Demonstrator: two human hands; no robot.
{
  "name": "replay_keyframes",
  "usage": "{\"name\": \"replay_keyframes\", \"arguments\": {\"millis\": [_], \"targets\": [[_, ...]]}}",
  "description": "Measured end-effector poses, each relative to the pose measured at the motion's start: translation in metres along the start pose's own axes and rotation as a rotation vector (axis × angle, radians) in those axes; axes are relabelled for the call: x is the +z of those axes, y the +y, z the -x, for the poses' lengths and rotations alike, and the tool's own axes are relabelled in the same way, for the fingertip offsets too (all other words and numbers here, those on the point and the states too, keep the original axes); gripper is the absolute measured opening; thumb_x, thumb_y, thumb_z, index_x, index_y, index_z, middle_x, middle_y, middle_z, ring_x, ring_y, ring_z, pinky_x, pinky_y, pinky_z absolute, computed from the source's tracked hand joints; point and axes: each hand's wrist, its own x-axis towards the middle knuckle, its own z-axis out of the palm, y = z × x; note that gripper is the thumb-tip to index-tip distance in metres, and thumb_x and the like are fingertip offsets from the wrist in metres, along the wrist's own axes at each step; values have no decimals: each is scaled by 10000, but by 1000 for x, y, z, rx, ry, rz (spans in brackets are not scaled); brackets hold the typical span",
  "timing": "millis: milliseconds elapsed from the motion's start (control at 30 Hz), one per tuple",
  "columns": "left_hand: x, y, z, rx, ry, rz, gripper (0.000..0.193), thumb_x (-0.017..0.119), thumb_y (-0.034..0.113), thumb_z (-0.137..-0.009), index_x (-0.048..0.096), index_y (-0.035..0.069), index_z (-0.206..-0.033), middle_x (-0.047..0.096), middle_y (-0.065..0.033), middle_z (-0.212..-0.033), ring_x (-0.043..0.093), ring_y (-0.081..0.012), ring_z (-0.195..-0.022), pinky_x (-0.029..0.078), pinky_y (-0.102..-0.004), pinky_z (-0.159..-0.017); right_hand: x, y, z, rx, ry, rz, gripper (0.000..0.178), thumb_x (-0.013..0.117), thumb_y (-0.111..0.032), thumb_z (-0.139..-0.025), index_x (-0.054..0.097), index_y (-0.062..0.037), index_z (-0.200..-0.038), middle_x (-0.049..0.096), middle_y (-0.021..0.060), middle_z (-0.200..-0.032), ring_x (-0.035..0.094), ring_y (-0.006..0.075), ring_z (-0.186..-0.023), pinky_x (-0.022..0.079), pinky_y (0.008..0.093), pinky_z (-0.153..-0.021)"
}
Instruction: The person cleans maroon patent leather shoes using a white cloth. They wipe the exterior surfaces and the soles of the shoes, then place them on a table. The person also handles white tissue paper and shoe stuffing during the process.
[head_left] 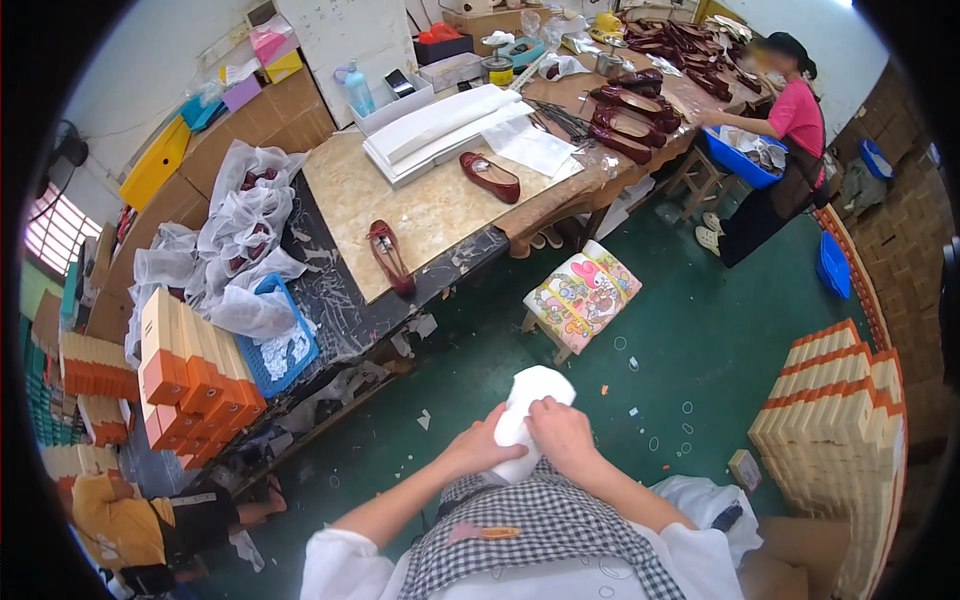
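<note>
In front of my checked apron I hold a soft white wad (541, 386), which looks like folded paper or thin cloth; its exact kind I cannot make out. My left hand (474, 446) wraps round its left side with the thumb on it. My right hand (562, 434) is closed on its right side, fingers bent against the surface. Beyond, on the worktable's marbled board (345, 195), lie two dark red flat shoes: one shoe (389, 257) near the front edge, the other shoe (490, 177) beside a stack of white paper (440, 128).
A stool with a patterned cushion (583, 296) stands ahead. Shoe boxes (190, 385) and a blue basket (311, 340) are at left, more stacked boxes (825, 420) at right. A co-worker (800, 120) in pink stands by a blue tub (735, 165); another person (125, 530) is lower left.
</note>
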Motion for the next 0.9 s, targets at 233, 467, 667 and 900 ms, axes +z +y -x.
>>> {"name": "replay_keyframes", "arguments": {"millis": [233, 467, 667, 900], "targets": [[-43, 19, -46, -170, 201, -35, 1017, 646, 587, -682, 237, 92, -1471, 547, -276, -1185, 586, -380, -1076, 464, -398, -904, -1, 29, -106, -349, -126, 54, 124, 583, -69, -732, 588, 4, -832, 619, 130, -775, 661, 248, -687, 542, 337, -570], [-96, 84, -98, -327, 219, -126, 976, 632, 569, -704, 230, 120, -1471, 557, -273, -1179, 597, -372, -1056, 470, -403, -903, -26, 79, -202, -496, -253, -16, 108, 591, -95, -723, 639, -14, -776, 664, 149, -788, 680, 258, -713, 543, 346, -590], [-120, 89, -108, -376, 345, -82, 964, 632, 579, -702, 246, 134, -1465, 548, -280, -1153, 606, -387, -1009, 489, -417, -866, -35, 85, -261, -520, -403, -102, 139, 576, -117, -758, 618, -7, -832, 661, 172, -791, 673, 310, -697, 545, 410, -608], [-160, 72, -120, -437, 359, -62, 945, 602, 600, -707, 278, 114, -1450, 563, -272, -1124, 623, -382, -963, 513, -429, -805, -16, 55, -311, -659, -377, 133, 88, 572, -87, -754, 610, -28, -808, 658, 154, -775, 679, 276, -687, 547, 379, -587]]}}
